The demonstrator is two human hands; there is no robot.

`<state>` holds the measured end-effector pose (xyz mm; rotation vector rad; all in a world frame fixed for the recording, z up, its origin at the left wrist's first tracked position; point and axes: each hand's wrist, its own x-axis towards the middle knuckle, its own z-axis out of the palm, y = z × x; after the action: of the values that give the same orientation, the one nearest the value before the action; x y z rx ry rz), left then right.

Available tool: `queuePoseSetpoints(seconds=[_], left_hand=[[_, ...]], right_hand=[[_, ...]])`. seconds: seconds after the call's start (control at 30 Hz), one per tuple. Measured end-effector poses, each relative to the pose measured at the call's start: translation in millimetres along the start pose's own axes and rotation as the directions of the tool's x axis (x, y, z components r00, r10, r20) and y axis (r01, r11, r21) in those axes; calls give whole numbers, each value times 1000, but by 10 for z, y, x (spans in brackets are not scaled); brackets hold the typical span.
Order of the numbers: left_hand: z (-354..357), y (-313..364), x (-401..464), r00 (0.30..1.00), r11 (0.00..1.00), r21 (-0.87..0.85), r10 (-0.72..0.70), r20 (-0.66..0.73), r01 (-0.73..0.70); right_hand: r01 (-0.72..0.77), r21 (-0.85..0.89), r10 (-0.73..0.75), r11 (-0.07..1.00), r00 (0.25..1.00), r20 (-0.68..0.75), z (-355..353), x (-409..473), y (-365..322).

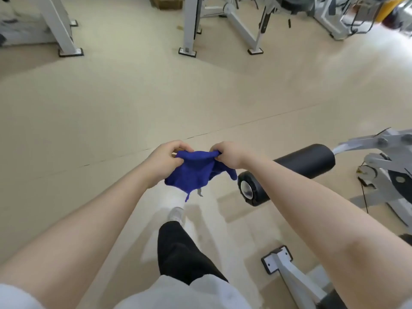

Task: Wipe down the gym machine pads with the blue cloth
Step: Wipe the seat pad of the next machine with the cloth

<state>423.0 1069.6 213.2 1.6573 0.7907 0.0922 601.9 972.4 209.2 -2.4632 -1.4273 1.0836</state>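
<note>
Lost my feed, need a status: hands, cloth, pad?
Left hand and right hand both grip the cloth, held in the air. Roller pad to the right, cloth not touching it. Nothing between them.

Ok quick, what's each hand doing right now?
Left hand: pinching the cloth's top edge.
Right hand: gripping the cloth's other top corner.

Gym. Black roller pad (289, 172) on a grey machine (383, 157) near right; white machine frames (189, 25) far, on beige floor (133, 97).
</note>
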Motion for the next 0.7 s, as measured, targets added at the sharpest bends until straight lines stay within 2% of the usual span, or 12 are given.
queuePoseSetpoints(seconds=[0.17,0.27,0.33,0.37,0.43,0.5,0.6,0.63,0.7], left_hand=[[-319,510,1123,993,999,52,-4,114,-2],[-467,824,1764,998,999,-40,17,67,-15],[-548,979,2212,999,997,-53,50,11,-49],[-575,1049,2438,998,997,-45,58,30,-57],[-605,1189,2941,984,997,19,66,167,-70],[-617,1356,3505,951,976,190,47,307,-109],[-537,1686,4308,877,861,418,64,476,-290],[-487,1804,4539,858,825,461,56,510,-327],[-369,2037,4934,832,788,495,38,554,-366]], right_hand=[[-16,110,17,994,1000,-4,-786,822,108],[-48,162,51,986,999,-10,-1302,1169,213],[-75,130,75,989,997,4,-1587,1400,295],[-85,92,84,992,996,16,-1709,1518,345],[-141,26,141,990,990,15,-1918,1787,521],[-239,3,239,971,971,-13,-2145,2007,719],[-373,-31,368,927,924,-102,-2510,2246,1009],[-415,-18,410,910,903,-130,-2635,2317,1103],[-489,116,501,865,853,-147,-2864,2427,1287]])
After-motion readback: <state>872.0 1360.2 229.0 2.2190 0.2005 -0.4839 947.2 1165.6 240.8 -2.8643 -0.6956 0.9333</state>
